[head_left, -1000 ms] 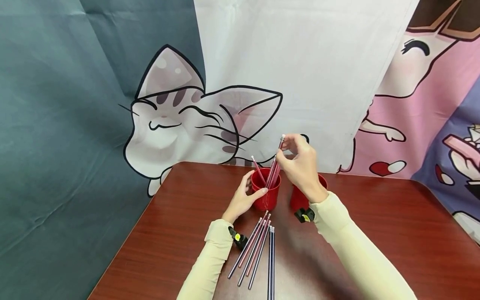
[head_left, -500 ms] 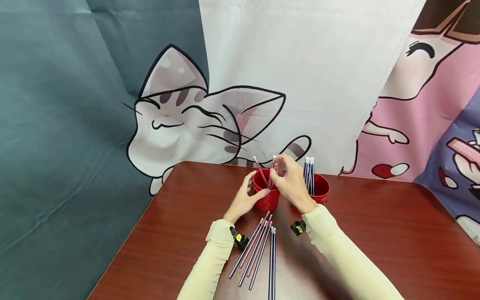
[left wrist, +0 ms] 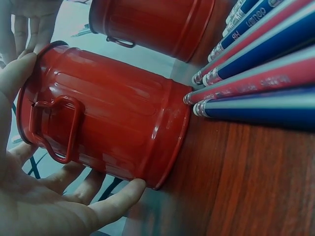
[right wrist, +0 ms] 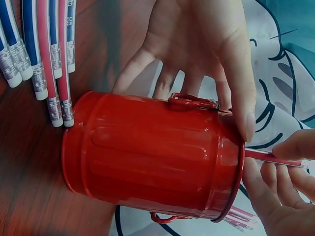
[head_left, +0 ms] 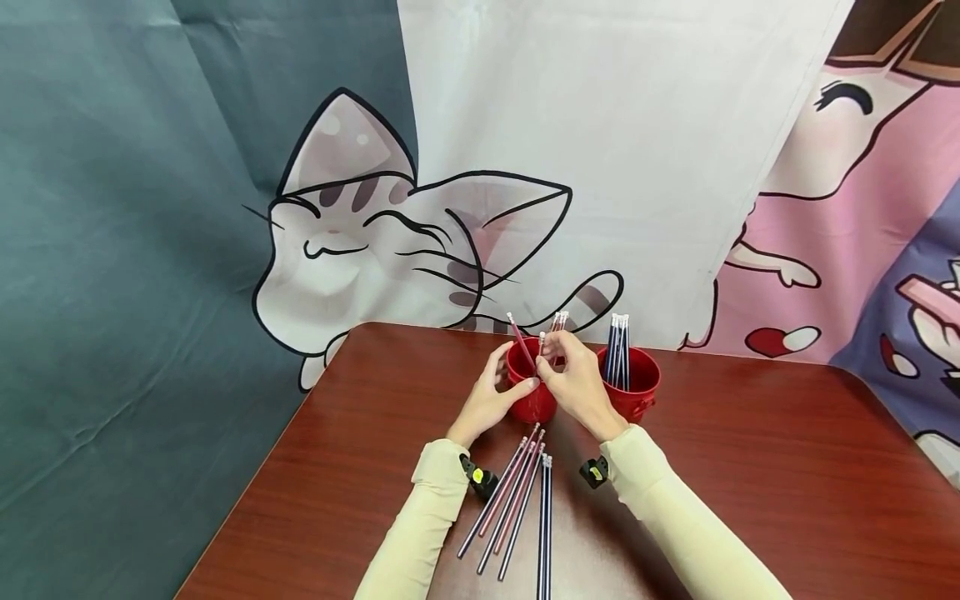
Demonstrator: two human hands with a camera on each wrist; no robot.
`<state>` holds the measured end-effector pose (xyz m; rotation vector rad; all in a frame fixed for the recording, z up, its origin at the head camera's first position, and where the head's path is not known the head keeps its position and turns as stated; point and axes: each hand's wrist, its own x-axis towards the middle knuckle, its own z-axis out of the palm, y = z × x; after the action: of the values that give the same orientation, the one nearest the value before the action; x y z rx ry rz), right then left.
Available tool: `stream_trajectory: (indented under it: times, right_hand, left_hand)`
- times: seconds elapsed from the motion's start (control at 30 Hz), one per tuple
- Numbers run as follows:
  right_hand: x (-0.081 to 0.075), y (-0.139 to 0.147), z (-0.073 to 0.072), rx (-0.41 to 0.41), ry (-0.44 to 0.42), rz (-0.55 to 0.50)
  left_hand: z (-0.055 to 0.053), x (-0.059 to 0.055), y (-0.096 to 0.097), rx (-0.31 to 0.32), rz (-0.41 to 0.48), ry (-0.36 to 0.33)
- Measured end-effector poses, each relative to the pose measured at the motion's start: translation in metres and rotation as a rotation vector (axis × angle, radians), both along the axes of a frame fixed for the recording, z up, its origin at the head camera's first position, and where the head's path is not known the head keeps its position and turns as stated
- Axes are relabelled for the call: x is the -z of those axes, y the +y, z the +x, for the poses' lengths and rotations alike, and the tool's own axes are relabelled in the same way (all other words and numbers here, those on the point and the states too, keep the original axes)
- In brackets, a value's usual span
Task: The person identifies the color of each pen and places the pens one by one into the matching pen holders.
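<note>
My left hand (head_left: 480,402) holds a small red metal bucket (head_left: 531,408) upright on the table. Its thumb lies at the rim and its fingers reach round the side, as the left wrist view shows. At the bucket's mouth my right hand (head_left: 579,379) pinches a red pencil (right wrist: 270,157) between thumb and fingers, its lower part inside. Other red pencils (head_left: 561,321) lean against the far right of the rim, and one more red pencil (head_left: 517,333) tilts to the left. The pencils' lower ends are hidden by the bucket wall.
Right of it stands a second red bucket (head_left: 643,375) with several blue pencils (head_left: 618,354). Mixed red and blue pencils (head_left: 504,504) lie fanned on the brown table (head_left: 360,467) in front, beside a few blue pencils (head_left: 543,525). A printed cloth (head_left: 637,167) hangs behind.
My right hand has come down and left, lowering the red pencil into the bucket. The second bucket and its blue pencils have come into view. My left hand stays on its bucket.
</note>
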<state>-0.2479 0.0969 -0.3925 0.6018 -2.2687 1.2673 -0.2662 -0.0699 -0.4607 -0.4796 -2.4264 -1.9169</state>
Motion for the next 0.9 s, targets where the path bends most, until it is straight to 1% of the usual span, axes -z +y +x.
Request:
stream_trajectory:
  times: [0.23,0.47,0.57,0.6,0.67,0.8,0.83,0.9]
  right_hand:
    - [0.002,0.001,0.000,-0.004,-0.021,-0.005]
    - [0.006,0.003,0.003,0.015,-0.048,0.007]
    - [0.005,0.007,0.004,0.022,-0.039,0.011]
    - [0.004,0.009,0.005,0.027,-0.028,0.000]
    - [0.000,0.015,0.004,0.055,-0.005,-0.061]
    - [-0.012,0.034,0.002,0.116,0.035,-0.257]
    - [-0.015,0.039,0.002,0.130,0.037,-0.297]
    - [-0.025,0.048,0.008,0.147,0.047,-0.329]
  left_hand:
    - [0.001,0.000,-0.001,0.008,0.001,0.003]
    - [0.002,0.001,-0.002,0.011,0.005,-0.006]
    - [0.003,-0.002,-0.002,0.009,0.005,-0.004]
    - [0.005,-0.005,-0.002,0.011,0.009,-0.006]
    - [0.010,-0.013,-0.002,0.016,0.011,-0.006]
    - [0.019,-0.027,-0.001,0.032,0.011,-0.024]
    - [0.018,-0.025,-0.002,0.030,0.010,-0.024]
    - [0.013,-0.018,-0.002,0.023,0.007,-0.025]
